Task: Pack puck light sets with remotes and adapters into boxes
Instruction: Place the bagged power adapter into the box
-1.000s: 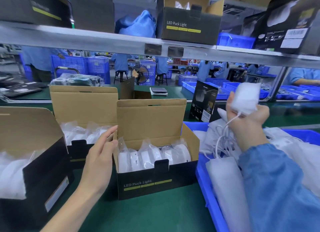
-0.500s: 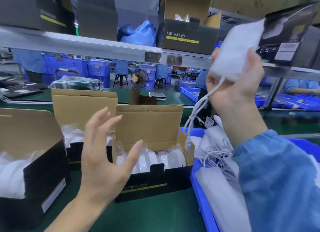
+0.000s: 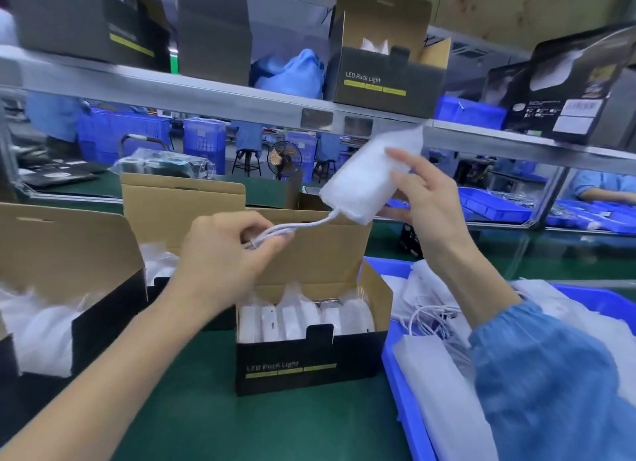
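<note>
- Your right hand holds the foam-wrapped adapter up above the open box, behind its raised lid; fingers are curled round the pouch's right edge, thumb behind it.
- Your left hand is closed round the white cable that hangs from the pouch's lower end, bunching it just above and left of the box.
- Box sits on the green surface, already filled with a row of bagged puck lights standing on edge.
- Handling, my read: pouch looks light and squashy, foam skin probably slick. Grip it across the body, not the open end, or the adapter may slide out.
- Cable is limp and springy. Coil it tight near the pouch before lowering, else it likely snags the lid or flaps.
- Free space in the box looks tight; probably only on top of or behind the pucks.
- More pouches and loose cables lie in the blue bin right of the box.
- Can't see: the adapter itself inside the foam, the cable plug inside your left fist, any remote. Box interior behind the pucks is hidden.
- Neighbouring boxes left of it are cut off and blurred.
</note>
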{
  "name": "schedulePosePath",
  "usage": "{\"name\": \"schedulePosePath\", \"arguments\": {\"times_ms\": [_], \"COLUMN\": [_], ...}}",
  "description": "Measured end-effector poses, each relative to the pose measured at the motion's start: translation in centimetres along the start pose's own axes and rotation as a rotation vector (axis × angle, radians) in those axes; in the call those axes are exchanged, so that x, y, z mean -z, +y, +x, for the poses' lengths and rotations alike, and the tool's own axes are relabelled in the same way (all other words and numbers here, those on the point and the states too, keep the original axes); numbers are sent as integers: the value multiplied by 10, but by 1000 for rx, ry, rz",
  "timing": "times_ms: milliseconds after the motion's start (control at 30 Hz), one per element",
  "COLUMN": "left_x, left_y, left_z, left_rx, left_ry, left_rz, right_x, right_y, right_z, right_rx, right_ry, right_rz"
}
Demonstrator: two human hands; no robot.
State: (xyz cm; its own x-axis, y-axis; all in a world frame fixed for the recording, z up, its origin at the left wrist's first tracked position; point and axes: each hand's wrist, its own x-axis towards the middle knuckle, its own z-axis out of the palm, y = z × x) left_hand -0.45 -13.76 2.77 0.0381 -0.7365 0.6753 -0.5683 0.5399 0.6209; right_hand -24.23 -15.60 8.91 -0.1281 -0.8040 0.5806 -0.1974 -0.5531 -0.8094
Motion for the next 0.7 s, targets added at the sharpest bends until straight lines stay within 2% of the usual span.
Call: {"name": "schedulePosePath", "arguments": {"times_ms": [100,167,300,333,433,467,500,567,633,700], "left_x": [22,37,55,56,42,39,36,32,29,29], "left_y": [-1,-2,-1,1,5,10,14,16,13,10], "left_z": [9,12,7,5,6,8,10,16,16,17], "left_rx": [424,478,496,476,202,156,134,150,206,208], "left_ry": [-202,-367,-669,-672,-451,-254,-77,119,225,266], "left_rz": [-655,-968,-1609,-1687,-1553,-1421,-1304,-1200,-1060,-968], "right_x": [11,13,4,2,-3,-2,-1,-1,-2,-5], "right_y": [22,36,49,48,46,45,43,39,34,29], "right_z": [-5,-6,-9,-10,-12,-13,-14,-18,-25,-32], "right_rx": [-6,57,286,369,630,718,780,787,750,787], "right_ry": [-83,-83,-37,-25,-22,-27,-35,-117,-251,-266], "right_rz": [-139,-362,-554,-628,-802,-843,-853,-757,-635,-638]}}
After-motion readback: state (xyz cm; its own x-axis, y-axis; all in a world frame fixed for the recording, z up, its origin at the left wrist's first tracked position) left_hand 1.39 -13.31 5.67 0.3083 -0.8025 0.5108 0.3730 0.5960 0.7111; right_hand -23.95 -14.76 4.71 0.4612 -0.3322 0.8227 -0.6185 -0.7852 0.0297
